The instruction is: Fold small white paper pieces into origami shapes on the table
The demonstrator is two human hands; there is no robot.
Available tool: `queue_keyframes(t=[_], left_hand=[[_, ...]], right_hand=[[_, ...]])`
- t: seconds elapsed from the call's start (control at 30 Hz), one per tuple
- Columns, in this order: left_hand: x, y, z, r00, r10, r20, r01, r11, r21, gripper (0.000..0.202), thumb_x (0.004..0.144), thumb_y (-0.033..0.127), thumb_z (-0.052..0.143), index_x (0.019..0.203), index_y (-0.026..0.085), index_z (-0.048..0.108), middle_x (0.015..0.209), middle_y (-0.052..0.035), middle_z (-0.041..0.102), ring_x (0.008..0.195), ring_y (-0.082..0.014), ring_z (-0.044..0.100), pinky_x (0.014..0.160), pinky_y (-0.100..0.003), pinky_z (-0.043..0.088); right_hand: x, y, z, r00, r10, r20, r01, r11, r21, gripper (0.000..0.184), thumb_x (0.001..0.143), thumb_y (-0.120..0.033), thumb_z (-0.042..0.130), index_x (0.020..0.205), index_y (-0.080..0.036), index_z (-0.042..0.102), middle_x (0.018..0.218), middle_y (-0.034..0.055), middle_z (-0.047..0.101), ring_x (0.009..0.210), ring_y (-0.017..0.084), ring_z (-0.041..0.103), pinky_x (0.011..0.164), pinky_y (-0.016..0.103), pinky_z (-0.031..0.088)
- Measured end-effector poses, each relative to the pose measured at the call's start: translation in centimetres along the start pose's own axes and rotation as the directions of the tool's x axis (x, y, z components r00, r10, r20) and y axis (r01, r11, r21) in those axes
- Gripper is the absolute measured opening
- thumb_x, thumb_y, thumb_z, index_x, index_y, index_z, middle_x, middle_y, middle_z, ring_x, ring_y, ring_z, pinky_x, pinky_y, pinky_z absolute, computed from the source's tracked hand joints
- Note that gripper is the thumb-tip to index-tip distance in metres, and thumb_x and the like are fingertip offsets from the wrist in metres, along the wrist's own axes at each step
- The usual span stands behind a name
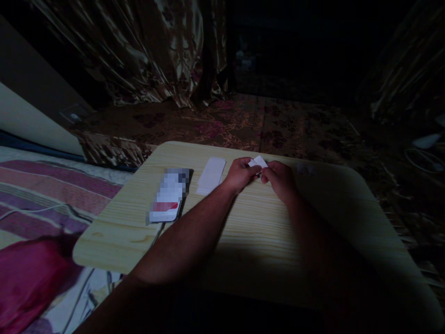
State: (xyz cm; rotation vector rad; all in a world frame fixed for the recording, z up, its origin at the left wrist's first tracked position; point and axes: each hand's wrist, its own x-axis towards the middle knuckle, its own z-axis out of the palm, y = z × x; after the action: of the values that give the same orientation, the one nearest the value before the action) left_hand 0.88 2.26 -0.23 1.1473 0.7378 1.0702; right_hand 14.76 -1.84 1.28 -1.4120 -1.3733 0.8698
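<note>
A small piece of folded white paper [258, 162] is held between my two hands above the far part of the wooden table [257, 222]. My left hand [240, 174] grips its left side, with the thumb lying along the near edge. On the other side, my right hand [281, 178] pinches the paper's lower right corner, fingers curled in. The paper shows crossing creases and a pointed top. To the left of my left hand lies a stack of white paper strips [211, 174]. Parts of both hands' fingers are hidden behind the paper.
A phone [168, 195], blurred out on its screen, lies left of the strips. Small pale folded pieces [305, 169] sit in shadow at the right. A striped bed [52, 195] with a pink cloth [34, 273] adjoins the table's left. Patterned curtains [174, 51] hang behind.
</note>
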Motion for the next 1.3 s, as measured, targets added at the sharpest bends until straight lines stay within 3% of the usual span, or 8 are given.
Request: queue_keyframes(t=[0.2,0.6,1.3], left_hand=[[0.09,-0.07,-0.11,0.999,0.009,0.043,-0.012,0.997,0.074,0.026,0.062,0.026,0.077,0.077,0.011,0.062,0.065,-0.0017,0.064,0.051,-0.0074,0.053,0.049,-0.02,0.038],[-0.09,-0.09,-0.03,1.0,0.016,0.02,-0.018,0.997,0.081,0.02,0.066,0.025,0.073,0.071,0.014,0.057,0.053,0.0017,0.057,0.044,-0.0064,0.047,0.043,-0.02,0.029],[0.06,-0.3,-0.09,0.999,0.047,-0.01,-0.046,0.994,0.096,0.02,0.065,0.026,0.073,0.07,0.014,0.057,0.058,0.0008,0.059,0.046,-0.0064,0.048,0.045,-0.02,0.032]], right_hand=[[0.05,-0.07,-0.37,1.0,0.008,0.01,-0.009,0.997,0.073,0.016,0.074,-0.033,0.056,0.068,-0.018,0.058,0.056,-0.0012,0.062,0.053,0.012,0.056,0.055,0.024,0.046],[0.24,0.71,-0.07,1.0,-0.014,-0.022,0.015,0.999,0.036,0.018,0.075,-0.035,0.057,0.071,-0.018,0.058,0.058,-0.0004,0.063,0.054,0.013,0.058,0.053,0.023,0.044],[0.11,0.6,0.06,0.999,-0.028,-0.033,0.029,0.999,0.024,0.018,0.076,-0.036,0.06,0.08,-0.018,0.059,0.061,-0.0007,0.064,0.054,0.012,0.059,0.053,0.023,0.044]])
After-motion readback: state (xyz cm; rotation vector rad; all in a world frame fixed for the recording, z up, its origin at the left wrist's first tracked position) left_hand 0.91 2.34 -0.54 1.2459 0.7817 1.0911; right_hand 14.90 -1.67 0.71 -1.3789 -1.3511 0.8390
